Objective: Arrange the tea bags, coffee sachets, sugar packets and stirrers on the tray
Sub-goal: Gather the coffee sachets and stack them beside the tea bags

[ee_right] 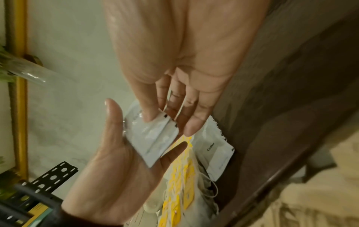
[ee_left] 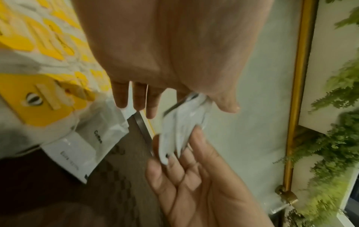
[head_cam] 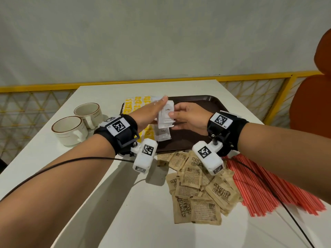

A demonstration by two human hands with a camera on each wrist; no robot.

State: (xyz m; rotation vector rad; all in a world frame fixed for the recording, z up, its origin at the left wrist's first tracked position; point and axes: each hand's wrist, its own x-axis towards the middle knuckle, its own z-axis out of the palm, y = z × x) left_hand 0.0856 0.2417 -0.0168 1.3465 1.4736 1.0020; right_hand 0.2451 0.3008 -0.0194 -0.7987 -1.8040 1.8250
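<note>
Head view: both hands meet over the tray (head_cam: 200, 101)
Right hand (head_cam: 189, 119): pinches white coffee sachets (head_cam: 166, 113) (a small stack)
Left hand (head_cam: 152, 111): fingers straight, flat against the stack
Below the grip: more sachets (head_cam: 163, 135) on the tray

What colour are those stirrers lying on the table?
The stirrers are red with thin white stripes, seen best in the head view.

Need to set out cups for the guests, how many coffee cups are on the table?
2. One cup stands near the table's left edge; the other cup stands just behind it, toward the tray. Both look empty; none seems hidden.
</note>
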